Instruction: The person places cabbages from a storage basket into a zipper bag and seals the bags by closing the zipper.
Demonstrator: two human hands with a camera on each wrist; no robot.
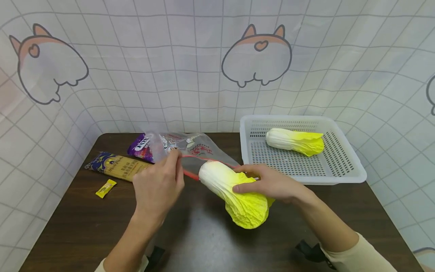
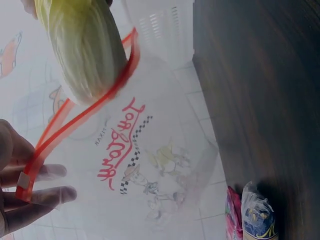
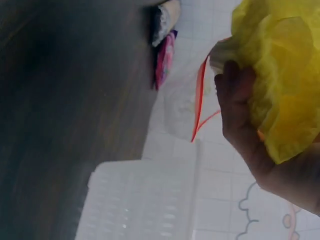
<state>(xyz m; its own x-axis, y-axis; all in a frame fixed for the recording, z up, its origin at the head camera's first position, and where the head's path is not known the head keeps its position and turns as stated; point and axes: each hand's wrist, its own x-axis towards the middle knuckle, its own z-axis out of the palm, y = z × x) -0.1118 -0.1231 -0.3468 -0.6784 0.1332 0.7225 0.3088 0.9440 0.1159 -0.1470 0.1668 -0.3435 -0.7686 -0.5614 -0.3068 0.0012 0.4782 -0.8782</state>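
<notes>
Over the tabletop (image 1: 190, 241), between front and back edges, the right hand (image 1: 266, 184) had fingers clamped on the cabbage (image 1: 236, 198), likely light, soft-leaved, firmer to grasp at its white base (image 1: 214, 175). The left hand (image 1: 158, 183) pinched the limp bag (image 1: 217, 149).

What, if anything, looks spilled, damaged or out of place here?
Nothing stands out: no spill or damage shows. The left hand holds the clear bag; the right hand holds one cabbage at the bag's mouth; another cabbage lies in the basket.
</notes>
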